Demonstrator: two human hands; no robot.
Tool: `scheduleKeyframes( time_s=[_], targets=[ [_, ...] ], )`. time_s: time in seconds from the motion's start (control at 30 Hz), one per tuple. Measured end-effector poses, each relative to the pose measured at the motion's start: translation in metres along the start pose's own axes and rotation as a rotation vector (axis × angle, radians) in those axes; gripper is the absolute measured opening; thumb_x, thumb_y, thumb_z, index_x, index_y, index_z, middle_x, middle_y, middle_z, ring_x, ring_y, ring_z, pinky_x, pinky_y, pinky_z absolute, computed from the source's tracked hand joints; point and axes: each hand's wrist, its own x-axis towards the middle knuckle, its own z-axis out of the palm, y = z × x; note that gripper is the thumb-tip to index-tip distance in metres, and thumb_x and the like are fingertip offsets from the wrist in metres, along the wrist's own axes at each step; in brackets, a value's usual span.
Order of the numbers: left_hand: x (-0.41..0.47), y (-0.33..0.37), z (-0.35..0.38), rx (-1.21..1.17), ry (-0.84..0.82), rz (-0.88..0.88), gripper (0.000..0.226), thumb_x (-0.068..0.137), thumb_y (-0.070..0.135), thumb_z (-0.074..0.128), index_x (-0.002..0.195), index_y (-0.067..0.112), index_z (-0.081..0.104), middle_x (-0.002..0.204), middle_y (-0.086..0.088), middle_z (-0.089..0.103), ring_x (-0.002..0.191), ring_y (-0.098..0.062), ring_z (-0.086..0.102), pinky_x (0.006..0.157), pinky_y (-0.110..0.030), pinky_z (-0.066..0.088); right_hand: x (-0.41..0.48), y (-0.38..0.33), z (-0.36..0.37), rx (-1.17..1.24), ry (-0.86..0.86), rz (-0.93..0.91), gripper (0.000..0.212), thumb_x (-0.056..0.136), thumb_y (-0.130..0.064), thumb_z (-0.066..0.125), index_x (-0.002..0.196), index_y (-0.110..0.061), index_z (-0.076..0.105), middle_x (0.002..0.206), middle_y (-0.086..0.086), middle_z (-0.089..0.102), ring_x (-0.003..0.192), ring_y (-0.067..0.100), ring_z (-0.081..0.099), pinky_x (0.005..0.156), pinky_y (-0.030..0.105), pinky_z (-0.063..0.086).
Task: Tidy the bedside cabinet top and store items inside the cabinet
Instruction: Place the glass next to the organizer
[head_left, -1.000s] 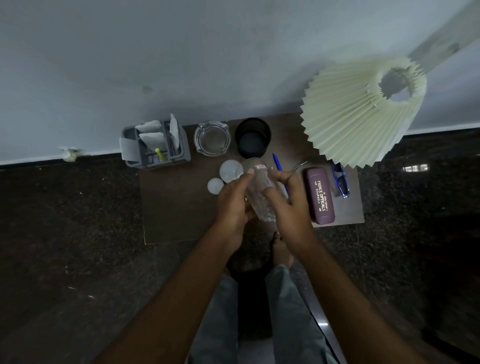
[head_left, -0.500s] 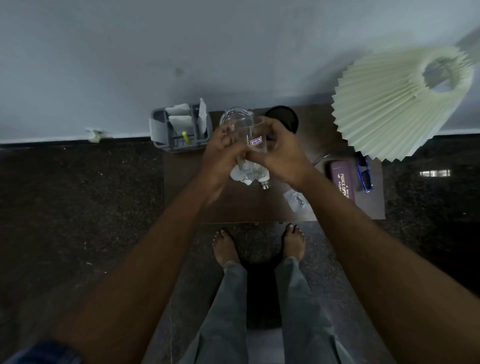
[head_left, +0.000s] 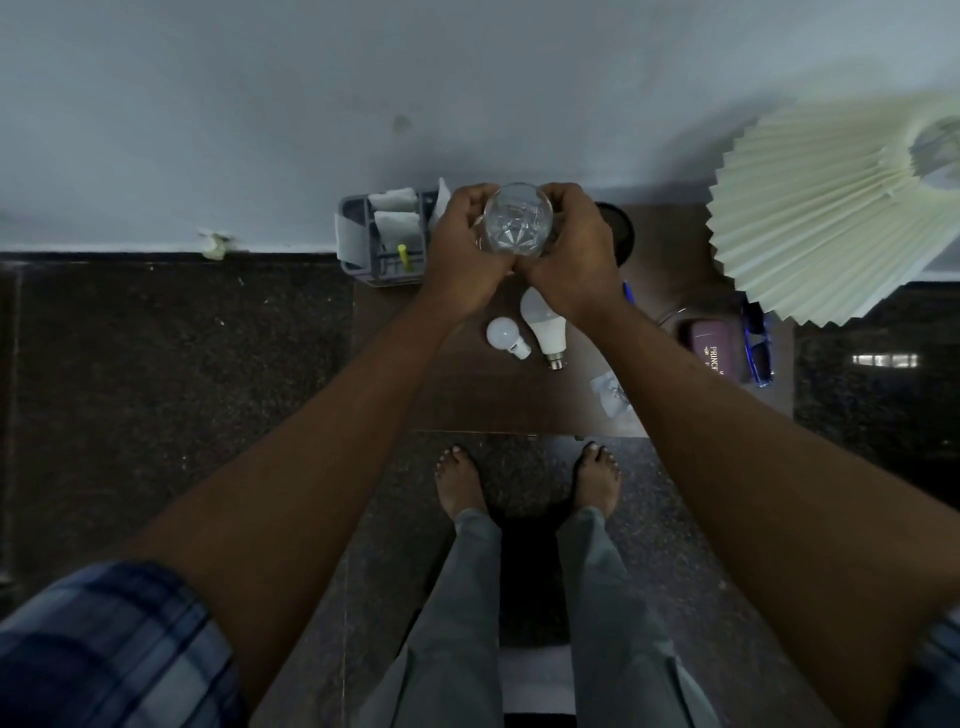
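Glass tumbler (head_left: 514, 221) is what both hands are busy with, up at the back of the bedside cabinet top (head_left: 457, 384). The left hand (head_left: 465, 249) and the right hand (head_left: 574, 254) are wrapped around its sides, fingers pressed on the glass. We look down into it, and something shiny seems to sit inside, but it is too blurry to name.

A second ago the hands were low, near the front edge, around a clear thing. Now they have gone up and back, and the glass is between the gray organizer (head_left: 382, 241) and the black cup (head_left: 621, 236). Two white bulbs that the hands hid can now be seen: a small bulb (head_left: 506, 335) and a big bulb (head_left: 545, 325), lying side by side. A little clear packet (head_left: 610, 392) lies near the front.

The purple glasses case (head_left: 714, 348) and blue glasses (head_left: 758, 345) rest under the lamp shade (head_left: 831, 208). Nothing is in the cabinet yet, so I think most tidying is left.
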Motion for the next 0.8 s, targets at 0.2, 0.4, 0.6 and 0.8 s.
scheduleKeyframes(
  time_s=[0.2,0.4,0.6,0.8],
  targets=[
    [0.007,-0.007,0.005,0.019,0.044,0.012,0.057,0.08,-0.008,0.074,0.132,0.0,0.052,0.125,-0.013,0.066,0.117,-0.024,0.067,0.1,-0.031,0.056,0.008,0.004,0.009,-0.065,-0.017,0.002,0.066,0.071,-0.028,0.086,0.128,-0.012,0.055,0.118,0.0,0.065,0.104,0.012,0.064,0.087,0.029,0.056],
    [0.015,-0.011,0.005,0.075,0.039,-0.007,0.058,0.081,-0.003,0.076,0.134,0.001,0.052,0.126,-0.011,0.066,0.116,-0.022,0.066,0.102,-0.038,0.055,0.011,0.007,0.018,-0.111,-0.002,-0.018,0.061,0.077,-0.022,0.082,0.13,-0.009,0.054,0.122,0.006,0.064,0.11,0.018,0.062,0.093,0.033,0.055],
    [0.019,-0.012,0.006,0.106,0.077,0.004,0.047,0.085,-0.003,0.072,0.13,-0.002,0.06,0.125,-0.013,0.069,0.114,-0.021,0.069,0.101,-0.037,0.056,0.013,0.006,0.022,-0.084,0.016,-0.034,0.061,0.082,-0.017,0.078,0.136,-0.006,0.052,0.121,0.004,0.069,0.105,0.01,0.065,0.088,0.023,0.057],
    [0.016,-0.006,0.005,0.076,0.073,-0.047,0.044,0.091,-0.003,0.067,0.134,0.0,0.059,0.126,-0.008,0.069,0.116,-0.02,0.068,0.103,-0.037,0.055,0.014,0.001,0.025,-0.107,-0.012,-0.006,0.073,0.087,-0.018,0.075,0.148,-0.001,0.039,0.132,0.01,0.065,0.12,0.02,0.064,0.099,0.029,0.054]
  ],
)
